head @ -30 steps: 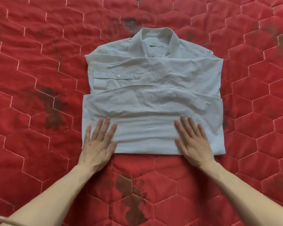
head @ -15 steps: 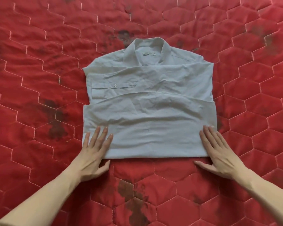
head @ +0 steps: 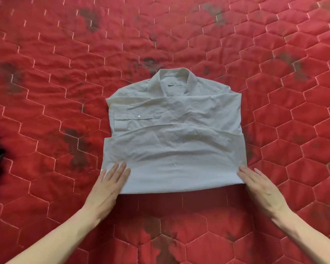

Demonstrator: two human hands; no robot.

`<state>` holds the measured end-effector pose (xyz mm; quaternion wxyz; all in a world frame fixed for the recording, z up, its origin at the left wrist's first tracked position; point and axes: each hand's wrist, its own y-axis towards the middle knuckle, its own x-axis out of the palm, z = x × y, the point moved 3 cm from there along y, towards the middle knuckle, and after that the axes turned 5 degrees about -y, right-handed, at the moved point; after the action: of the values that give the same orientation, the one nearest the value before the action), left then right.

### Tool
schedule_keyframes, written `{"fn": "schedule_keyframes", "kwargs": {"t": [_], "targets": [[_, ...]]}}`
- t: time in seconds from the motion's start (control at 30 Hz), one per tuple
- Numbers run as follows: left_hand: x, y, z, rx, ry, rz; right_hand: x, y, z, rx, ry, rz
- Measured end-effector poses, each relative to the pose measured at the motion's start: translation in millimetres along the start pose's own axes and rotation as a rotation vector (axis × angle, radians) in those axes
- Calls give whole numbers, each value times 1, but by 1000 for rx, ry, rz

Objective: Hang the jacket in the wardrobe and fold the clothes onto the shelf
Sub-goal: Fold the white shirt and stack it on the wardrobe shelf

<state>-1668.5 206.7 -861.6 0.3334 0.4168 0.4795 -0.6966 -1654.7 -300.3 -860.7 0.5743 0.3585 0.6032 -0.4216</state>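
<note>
Sliding out to the shirt's (head: 175, 141) near corners on the bed (head: 46, 92), our left hand (head: 108, 184) and right hand (head: 259, 185) lie flat and released, ready to lift it.

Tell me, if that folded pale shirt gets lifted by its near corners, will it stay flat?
Probably not. The shirt looks thin and creased, so it would likely sag in the middle. Its folded layers lie loose, nothing pinning them, so they may slip open. The left hand and right hand sit at opposite near corners, which should help.
</note>
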Motion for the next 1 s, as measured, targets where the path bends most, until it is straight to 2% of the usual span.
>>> {"fn": "schedule_keyframes", "kwargs": {"t": [0.1,0.17,0.27,0.4,0.5,0.57,0.7,0.9,1.0], "targets": [[-18,-20,-10,-3,-98,49,-21,-5,-1,26,55,7],[-17,-25,-23,-63,-185,61,-37,-10,2,77,115,37],[-31,-28,-44,-197,-388,-40,-65,-20,8,143,243,114],[-93,-26,-34,-210,-611,93,-96,-21,8,325,422,230],[-117,-14,-42,-258,-718,218,-106,-9,8,548,537,286],[-124,6,-51,-308,-837,242,-111,6,9,634,622,280],[-144,43,-57,-383,-1046,320,-124,54,14,636,745,324],[-144,109,-89,-491,-1143,391,-123,139,36,697,735,371],[-146,141,-97,-546,-1201,476,-118,183,47,732,700,374]]}}
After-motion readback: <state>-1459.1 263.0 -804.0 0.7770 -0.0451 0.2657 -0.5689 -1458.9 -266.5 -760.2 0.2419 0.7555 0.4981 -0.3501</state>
